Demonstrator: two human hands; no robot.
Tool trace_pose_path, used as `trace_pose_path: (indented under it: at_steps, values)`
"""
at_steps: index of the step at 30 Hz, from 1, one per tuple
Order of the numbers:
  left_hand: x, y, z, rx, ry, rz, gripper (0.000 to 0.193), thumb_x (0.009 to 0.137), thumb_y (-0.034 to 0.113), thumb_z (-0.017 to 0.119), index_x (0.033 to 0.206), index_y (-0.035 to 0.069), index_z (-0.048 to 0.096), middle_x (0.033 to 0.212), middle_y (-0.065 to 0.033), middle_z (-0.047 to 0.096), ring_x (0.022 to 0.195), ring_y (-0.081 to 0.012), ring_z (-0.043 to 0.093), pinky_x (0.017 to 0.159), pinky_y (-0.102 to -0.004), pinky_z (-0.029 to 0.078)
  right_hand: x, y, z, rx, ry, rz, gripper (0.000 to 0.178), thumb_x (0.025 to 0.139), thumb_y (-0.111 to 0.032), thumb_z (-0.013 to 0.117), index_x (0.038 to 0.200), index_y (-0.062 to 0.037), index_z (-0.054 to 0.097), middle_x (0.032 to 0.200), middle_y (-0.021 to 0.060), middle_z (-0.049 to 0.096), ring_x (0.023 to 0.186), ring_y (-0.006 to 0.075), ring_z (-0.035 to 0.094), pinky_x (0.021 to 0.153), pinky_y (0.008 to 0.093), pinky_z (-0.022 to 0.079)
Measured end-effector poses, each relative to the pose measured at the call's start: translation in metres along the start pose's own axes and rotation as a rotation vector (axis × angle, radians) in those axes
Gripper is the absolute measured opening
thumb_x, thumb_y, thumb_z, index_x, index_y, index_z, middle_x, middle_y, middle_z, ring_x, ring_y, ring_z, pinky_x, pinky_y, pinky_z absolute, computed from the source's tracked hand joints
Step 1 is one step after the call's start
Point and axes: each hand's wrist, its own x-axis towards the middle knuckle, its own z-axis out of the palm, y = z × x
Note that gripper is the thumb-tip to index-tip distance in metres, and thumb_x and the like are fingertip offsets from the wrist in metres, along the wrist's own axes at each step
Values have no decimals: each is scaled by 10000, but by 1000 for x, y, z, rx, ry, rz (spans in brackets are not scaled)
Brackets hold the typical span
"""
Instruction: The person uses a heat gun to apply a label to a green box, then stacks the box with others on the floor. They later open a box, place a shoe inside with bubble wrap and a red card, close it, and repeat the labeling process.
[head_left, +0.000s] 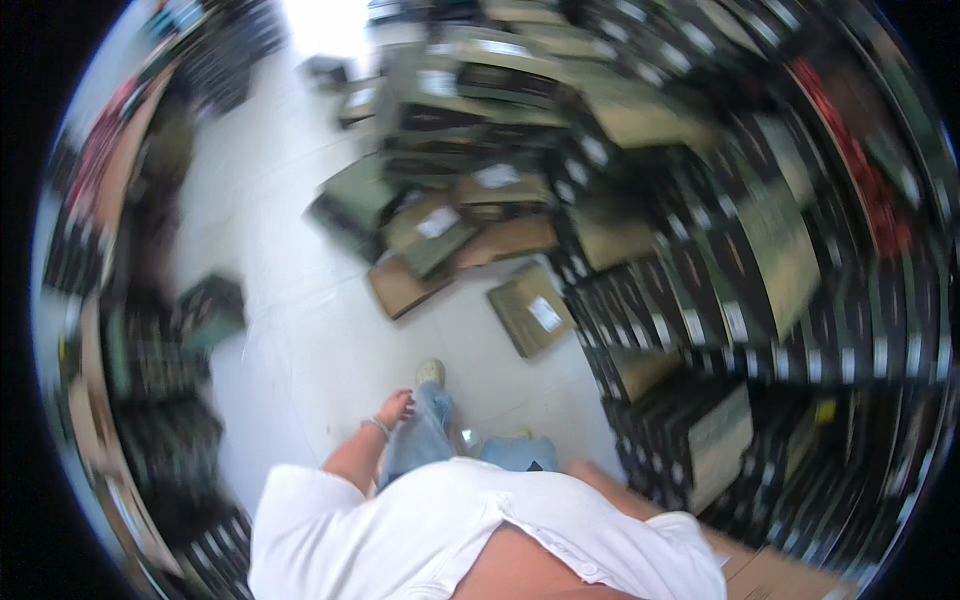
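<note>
My left hand (397, 407) hangs beside my left thigh, over the jeans (425, 425), with a bracelet at its wrist. Its fingers look loosely apart, and I see nothing held in them. Of my right arm (605, 488) only a part shows beside my body; the hand is out of sight. Ahead of my feet, a flat olive box (530, 312) with a white label lies on the pale floor. Just beyond it is a loose pile of boxes, among them a tilted labelled box (430, 232) and a dark green box (355, 200).
Stacked dark boxes (700, 290) line the right side in tall rows. On the left, shelves hold more boxes (160, 350), and a green box (212, 310) sticks out at floor level. A brown carton (770, 575) is at the lower right. Motion blurs much of the picture.
</note>
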Motion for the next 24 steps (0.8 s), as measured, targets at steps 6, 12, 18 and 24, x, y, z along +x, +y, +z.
trace_pose_path:
  at_steps: [6, 12, 18, 24]
  values:
    - [-96, -108, -182, -43, 577, 4, 389, 885, 258, 472, 1194, 40, 562, 956, -116, 633, 699, -207, 614, 550, -366, 497, -64, -101, 118, -542, -449, -88, 452, 854, -311, 628, 1235, -68, 612, 1152, 143, 654, 1015, 319, 620, 875, 470, 484]
    - [-178, -140, -266, -269, 717, -215, 331, 899, 282, 454, 1109, 52, 564, 956, -122, 622, 643, -222, 623, 481, -363, 476, -20, -287, 168, -884, 3, -638, 286, 658, -99, 773, 941, -58, 757, 929, 161, 728, 882, 320, 698, 785, 394, 539]
    - [-176, -163, -241, -522, 766, -72, 365, 920, 330, 460, 1149, 67, 568, 947, -101, 621, 673, -210, 636, 509, -336, 491, 51, -382, 317, -1232, -177, -943, 222, 789, -151, 671, 967, -26, 712, 864, 166, 711, 786, 316, 692, 720, 421, 550]
    - [-184, -187, -205, -530, 712, -335, 326, 909, 303, 472, 1085, 54, 587, 833, -95, 640, 660, -216, 636, 541, -399, 506, -106, -431, 533, -1256, -622, -624, 326, 898, -301, 611, 1108, -57, 657, 867, 124, 704, 734, 250, 679, 654, 404, 549]
